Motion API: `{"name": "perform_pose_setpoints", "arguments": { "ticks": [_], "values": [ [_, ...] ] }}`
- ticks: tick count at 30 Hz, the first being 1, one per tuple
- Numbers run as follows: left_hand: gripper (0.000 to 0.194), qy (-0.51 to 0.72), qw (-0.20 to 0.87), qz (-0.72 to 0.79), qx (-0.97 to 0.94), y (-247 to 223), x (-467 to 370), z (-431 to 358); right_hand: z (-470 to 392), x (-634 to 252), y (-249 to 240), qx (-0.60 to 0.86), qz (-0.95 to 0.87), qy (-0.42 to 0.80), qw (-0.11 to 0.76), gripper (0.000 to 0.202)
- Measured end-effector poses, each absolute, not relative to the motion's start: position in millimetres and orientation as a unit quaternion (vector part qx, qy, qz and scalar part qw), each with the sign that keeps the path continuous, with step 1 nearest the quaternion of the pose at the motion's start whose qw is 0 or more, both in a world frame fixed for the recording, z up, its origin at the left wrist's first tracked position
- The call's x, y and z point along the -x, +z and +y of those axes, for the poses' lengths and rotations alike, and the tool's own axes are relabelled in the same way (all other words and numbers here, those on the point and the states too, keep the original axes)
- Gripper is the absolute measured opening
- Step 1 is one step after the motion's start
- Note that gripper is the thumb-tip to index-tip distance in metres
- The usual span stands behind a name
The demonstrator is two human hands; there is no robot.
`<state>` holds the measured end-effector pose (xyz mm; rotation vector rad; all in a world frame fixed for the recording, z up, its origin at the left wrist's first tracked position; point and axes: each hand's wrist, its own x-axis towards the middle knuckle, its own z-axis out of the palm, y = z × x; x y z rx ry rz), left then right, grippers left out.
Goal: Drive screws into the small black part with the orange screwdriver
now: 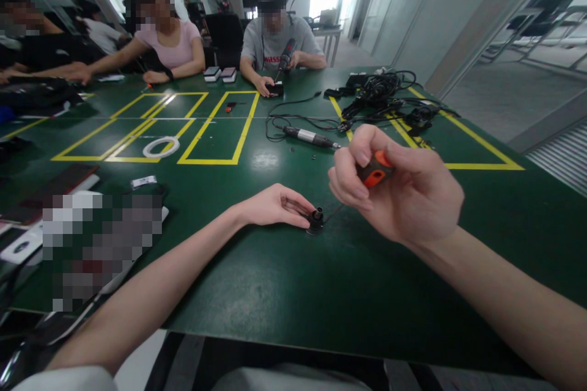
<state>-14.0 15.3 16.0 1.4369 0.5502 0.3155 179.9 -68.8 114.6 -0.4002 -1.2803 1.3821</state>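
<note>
My left hand (279,208) rests on the green table, thumb and fingertips closed around a small dark round part (316,223). A short tube-like piece stands up from the middle of that part. In my right hand (403,189), raised above the table to the right, is a screwdriver (376,169) with an orange and black handle. Its thin dark shaft slants down to the left toward the part; I cannot tell whether the tip touches it.
Beyond my hands lies a corded electric screwdriver (309,137). Tangled black cables (376,98) are heaped at the back right. A white ring (160,146) lies near yellow tape outlines. Across the table a person (279,43) works with a power tool. Devices (87,183) lie at left.
</note>
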Motion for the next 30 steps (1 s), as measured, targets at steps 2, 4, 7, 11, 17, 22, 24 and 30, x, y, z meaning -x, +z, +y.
{"name": "perform_pose_setpoints", "arguments": {
  "ticks": [2, 4, 7, 11, 17, 22, 24, 30],
  "values": [
    [0.045, 0.139, 0.703, 0.243, -0.654, 17.2, 14.1, 15.4, -68.5, -179.8, 115.2, 0.173, -0.558, 0.583, 0.564, 0.04],
    [0.055, 0.145, 0.702, 0.241, -0.654, 17.0, 13.5, 14.7, -68.4, -180.9, 115.8, 0.175, -0.567, 0.589, 0.549, 0.046],
    [0.051, 0.162, 0.71, 0.245, -0.64, 14.2, 12.2, 13.3, -68.9, -183.1, 115.5, 0.163, -0.556, 0.61, 0.541, 0.036],
    [0.041, 0.161, 0.72, 0.25, -0.627, 11.4, 11.5, 12.9, -68.8, -182.0, 114.8, 0.159, -0.55, 0.603, 0.555, 0.027],
    [0.039, 0.144, 0.71, 0.253, -0.641, 16.5, 13.1, 14.6, -68.5, -183.0, 117.5, 0.163, -0.559, 0.617, 0.529, 0.044],
    [0.041, 0.127, 0.697, 0.245, -0.662, 19.6, 15.1, 14.9, -67.7, -184.8, 117.5, 0.158, -0.547, 0.618, 0.542, 0.025],
    [0.052, 0.137, 0.701, 0.238, -0.658, 18.5, 15.1, 14.5, -67.1, -183.2, 117.9, 0.178, -0.554, 0.598, 0.551, 0.031],
    [0.044, 0.164, 0.72, 0.244, -0.629, 13.1, 12.7, 11.4, -69.9, -183.4, 118.5, 0.161, -0.557, 0.619, 0.529, 0.046]
  ]
}}
